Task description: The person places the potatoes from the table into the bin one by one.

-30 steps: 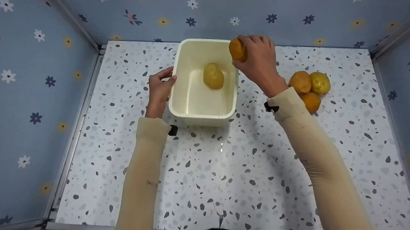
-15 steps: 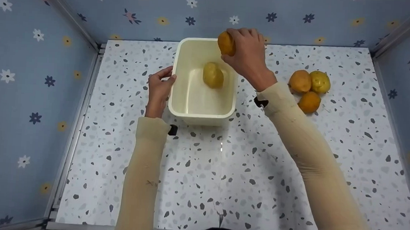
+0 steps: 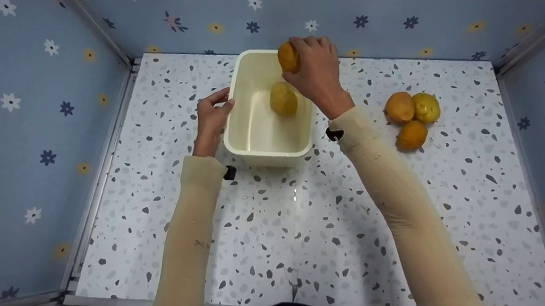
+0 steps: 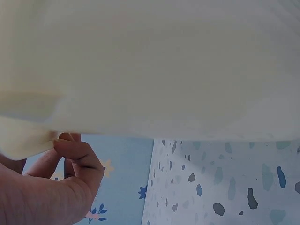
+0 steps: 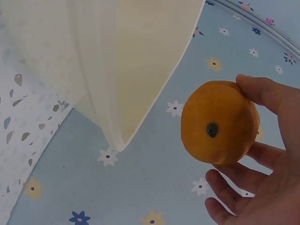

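In the head view my right hand (image 3: pixel 313 70) holds an orange (image 3: pixel 288 57) over the back right of a cream plastic bin (image 3: pixel 301 152). The right wrist view has the thumb and fingers around the orange (image 5: pixel 218 123), whose dark stem spot faces the camera. A yellow, lumpy, potato-like piece (image 3: pixel 283 99) lies inside the bin. On the bin's left side, my left hand (image 3: pixel 212 121) pinches the rim between thumb and fingers. Up close in the left wrist view, the bin's wall (image 4: pixel 164 70) hides much of the scene, and the left hand's curled fingers (image 4: pixel 84 161) touch its edge.
To the right on the speckled table (image 3: pixel 341 270), an orange-coloured fruit (image 3: pixel 400 107), a yellow lumpy piece (image 3: pixel 426 108) and another orange fruit (image 3: pixel 412 136) sit touching in a cluster. Blue flowered walls (image 3: pixel 281 11) enclose the table at the back and sides.
My right hand has moved left with the orange, from the bin's right rim to over its opening. The left hand and the bin stay in place.
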### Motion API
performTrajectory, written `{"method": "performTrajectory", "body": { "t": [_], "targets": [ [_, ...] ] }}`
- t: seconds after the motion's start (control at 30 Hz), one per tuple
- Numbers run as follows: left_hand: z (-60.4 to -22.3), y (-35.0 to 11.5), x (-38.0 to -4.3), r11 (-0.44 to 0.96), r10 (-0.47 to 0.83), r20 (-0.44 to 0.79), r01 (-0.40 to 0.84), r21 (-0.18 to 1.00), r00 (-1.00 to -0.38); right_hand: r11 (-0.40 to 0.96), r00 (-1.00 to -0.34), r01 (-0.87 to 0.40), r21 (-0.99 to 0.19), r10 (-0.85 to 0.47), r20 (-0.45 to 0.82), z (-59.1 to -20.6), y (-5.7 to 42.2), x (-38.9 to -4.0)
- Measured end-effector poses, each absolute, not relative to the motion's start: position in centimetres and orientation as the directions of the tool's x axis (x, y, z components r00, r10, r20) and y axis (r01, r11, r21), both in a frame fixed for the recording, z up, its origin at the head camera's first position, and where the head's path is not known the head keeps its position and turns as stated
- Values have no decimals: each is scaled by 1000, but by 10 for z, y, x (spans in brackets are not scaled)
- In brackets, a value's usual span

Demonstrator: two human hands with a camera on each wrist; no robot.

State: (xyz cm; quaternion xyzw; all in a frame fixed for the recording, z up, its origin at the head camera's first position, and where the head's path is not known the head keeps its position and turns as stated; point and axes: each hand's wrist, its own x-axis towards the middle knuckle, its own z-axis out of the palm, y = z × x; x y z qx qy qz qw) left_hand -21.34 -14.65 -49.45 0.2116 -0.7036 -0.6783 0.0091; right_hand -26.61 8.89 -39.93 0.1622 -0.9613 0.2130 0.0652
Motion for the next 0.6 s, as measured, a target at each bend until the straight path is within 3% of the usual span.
{"method": "performTrajectory", "body": {
  "t": [0.6],
  "targets": [
    [-495, -146, -212, 35, -303, -257, -281, 959, -917, 861, -950, -311, -402, -283, 129, -403, 64, -271]
  ]
}}
